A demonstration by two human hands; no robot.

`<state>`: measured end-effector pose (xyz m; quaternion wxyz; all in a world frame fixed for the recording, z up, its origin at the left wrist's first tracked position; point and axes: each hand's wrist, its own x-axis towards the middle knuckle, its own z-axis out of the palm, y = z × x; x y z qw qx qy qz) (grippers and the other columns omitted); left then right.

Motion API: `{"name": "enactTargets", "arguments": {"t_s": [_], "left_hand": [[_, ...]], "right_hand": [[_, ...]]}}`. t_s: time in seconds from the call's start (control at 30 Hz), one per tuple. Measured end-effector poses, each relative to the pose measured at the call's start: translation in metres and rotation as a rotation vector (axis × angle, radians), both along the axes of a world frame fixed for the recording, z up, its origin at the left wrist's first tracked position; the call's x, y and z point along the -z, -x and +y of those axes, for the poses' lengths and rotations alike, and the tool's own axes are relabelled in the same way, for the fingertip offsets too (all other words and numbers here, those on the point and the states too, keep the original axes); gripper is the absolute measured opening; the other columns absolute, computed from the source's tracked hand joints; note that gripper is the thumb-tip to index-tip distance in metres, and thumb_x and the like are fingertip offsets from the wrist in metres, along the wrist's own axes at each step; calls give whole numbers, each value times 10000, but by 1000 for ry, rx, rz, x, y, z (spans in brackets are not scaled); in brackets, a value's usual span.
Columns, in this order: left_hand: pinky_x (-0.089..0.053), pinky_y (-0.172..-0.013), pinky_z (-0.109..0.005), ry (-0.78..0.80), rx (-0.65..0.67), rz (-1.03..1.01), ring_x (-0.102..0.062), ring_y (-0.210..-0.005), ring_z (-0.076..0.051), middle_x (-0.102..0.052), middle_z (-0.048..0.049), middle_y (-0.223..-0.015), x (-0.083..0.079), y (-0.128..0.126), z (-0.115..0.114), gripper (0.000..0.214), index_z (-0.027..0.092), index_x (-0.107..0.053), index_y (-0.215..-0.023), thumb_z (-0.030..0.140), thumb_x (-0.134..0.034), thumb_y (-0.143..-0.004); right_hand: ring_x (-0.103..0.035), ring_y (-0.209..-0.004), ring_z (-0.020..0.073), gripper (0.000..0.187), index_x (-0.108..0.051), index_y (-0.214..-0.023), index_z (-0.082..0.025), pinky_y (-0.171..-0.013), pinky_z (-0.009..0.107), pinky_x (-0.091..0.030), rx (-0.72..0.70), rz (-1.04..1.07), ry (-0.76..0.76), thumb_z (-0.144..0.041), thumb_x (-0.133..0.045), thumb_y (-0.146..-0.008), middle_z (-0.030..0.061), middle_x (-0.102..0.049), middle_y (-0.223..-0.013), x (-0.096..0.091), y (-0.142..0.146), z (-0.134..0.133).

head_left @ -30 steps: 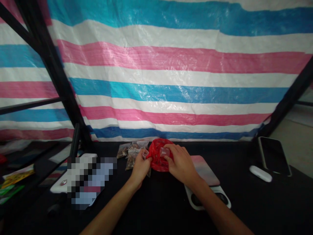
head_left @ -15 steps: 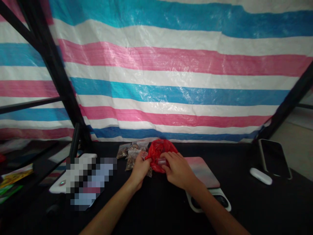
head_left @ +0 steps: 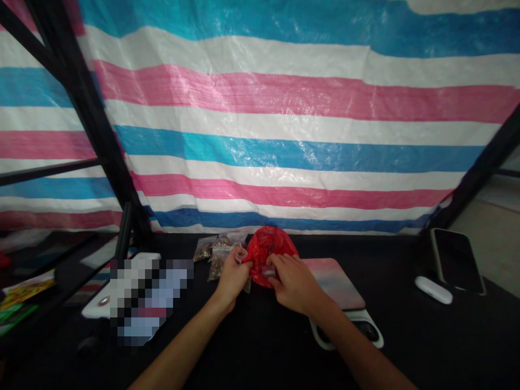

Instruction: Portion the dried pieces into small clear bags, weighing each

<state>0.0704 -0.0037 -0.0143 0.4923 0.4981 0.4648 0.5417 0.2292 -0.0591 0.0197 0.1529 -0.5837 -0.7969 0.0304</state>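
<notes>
A red plastic bag [head_left: 274, 238] stands with its mouth open near the far side of the black table. My left hand [head_left: 232, 279] is closed on the bag's left rim, with a small clear round piece [head_left: 240, 254], perhaps a lid, at its fingers. Inside the bag's mouth, my right hand [head_left: 296, 284] pinches a small clear cylindrical container [head_left: 268, 270], whose far end and contents I cannot make out. Several clear zip bags [head_left: 219, 257] of brownish bits lie just left of the red bag, partly behind my left hand.
Under my right forearm sits a kitchen scale [head_left: 339, 284] with a pinkish top. A white case [head_left: 433, 290] and a propped phone [head_left: 459, 260] are at the right. To the left lie a white device [head_left: 95, 309] and a partly blurred packet [head_left: 173, 292]. Striped sheeting [head_left: 284, 157] hangs behind.
Both hands stay at the red bag. The clear container sits slightly lower and less visible between my right fingers, and the round clear piece at my left hand shows more plainly.
</notes>
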Motion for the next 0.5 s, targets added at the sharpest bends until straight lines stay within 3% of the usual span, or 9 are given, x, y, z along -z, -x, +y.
{"name": "enactTargets", "arguments": {"t_s": [0.3, 0.5], "left_hand": [[-421, -569, -228, 33, -14, 6, -517, -577, -125, -567, 49, -630, 1, 2, 2, 171, 195, -550, -735, 130, -556, -577], [-431, -549, -233, 63, -14, -40, -528, -547, -122, -569, 50, -628, 5, 1, 3, 177, 192, -550, -760, 181, -578, -585]], "right_hand": [[-613, -1091, 233, 299, -549, -1149, -187, -945, 327, -398, -12, 152, -52, -105, -536, -862, 92, -682, -1168, 2, -3, 3], [-638, -1055, 235, 271, -552, -1111, -182, -896, 312, -420, -7, 151, 24, -94, -537, -856, 95, -699, -1117, 4, 4, -1]]}}
